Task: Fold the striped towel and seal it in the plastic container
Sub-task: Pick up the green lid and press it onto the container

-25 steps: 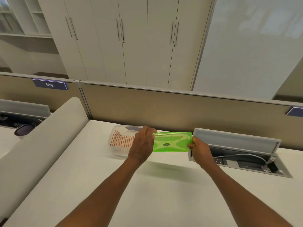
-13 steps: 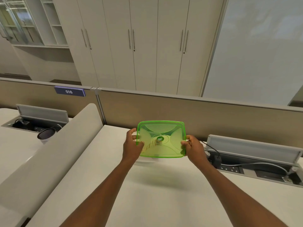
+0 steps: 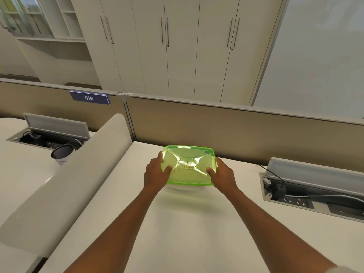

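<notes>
A translucent green lid (image 3: 189, 166) lies flat over the clear plastic container (image 3: 184, 188), whose front wall shows just below the lid's near edge. Faint stripes of the towel (image 3: 178, 168) show through the lid; the rest of the towel is hidden. My left hand (image 3: 156, 174) grips the lid's left side, thumb on top. My right hand (image 3: 222, 174) grips the right side the same way. The container stands on the white desk (image 3: 177, 233) near the back partition.
A beige partition (image 3: 236, 131) runs behind the container. An open cable tray with sockets and cords (image 3: 307, 196) sits in the desk at the right. A white curved divider (image 3: 69, 178) borders the left, with a dark cup (image 3: 62, 152) beyond it.
The lid was held edge-on beside the open container with the towel showing. It has swung over and come down flat on top of the container, both hands still on its sides.
</notes>
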The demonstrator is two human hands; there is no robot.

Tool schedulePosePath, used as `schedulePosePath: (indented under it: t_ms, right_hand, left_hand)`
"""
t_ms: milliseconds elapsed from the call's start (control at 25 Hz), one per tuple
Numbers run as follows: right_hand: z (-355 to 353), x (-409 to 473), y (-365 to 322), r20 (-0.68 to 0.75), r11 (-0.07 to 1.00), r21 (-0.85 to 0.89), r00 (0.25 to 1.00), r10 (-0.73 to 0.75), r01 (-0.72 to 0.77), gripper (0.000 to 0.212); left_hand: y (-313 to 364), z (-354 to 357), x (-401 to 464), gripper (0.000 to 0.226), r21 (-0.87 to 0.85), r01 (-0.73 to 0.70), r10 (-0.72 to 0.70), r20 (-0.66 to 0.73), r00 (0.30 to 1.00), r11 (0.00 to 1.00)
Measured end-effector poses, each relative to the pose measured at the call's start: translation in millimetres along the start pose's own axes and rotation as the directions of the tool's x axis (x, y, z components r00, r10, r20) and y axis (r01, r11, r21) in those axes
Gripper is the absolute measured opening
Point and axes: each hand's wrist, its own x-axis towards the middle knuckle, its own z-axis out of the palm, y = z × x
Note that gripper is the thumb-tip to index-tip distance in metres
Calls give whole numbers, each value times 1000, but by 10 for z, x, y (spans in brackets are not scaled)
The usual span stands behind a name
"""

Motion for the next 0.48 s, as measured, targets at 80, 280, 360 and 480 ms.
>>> schedulePosePath:
  t_ms: [80,280,360,480]
  right_hand:
    - [110,87,11,-25,997,-67,999,25,-27,36]
    - [314,287,18,-46,972,-180,988,145,-151,41]
    - [366,338,33,-24,961,-221,986,165,-167,40]
    - [432,384,32,-19,951,-252,983,181,-180,40]
  left_hand:
    - [-26,52,94,65,70,10,-8,-28,1000,998]
    - [-97,198,325,67,149,97,-96,-10,995,984]
    - [-103,276,344,68,165,140,-139,-14,990,976]
    - [-138,378,363,69,134,181,-182,-5,983,974]
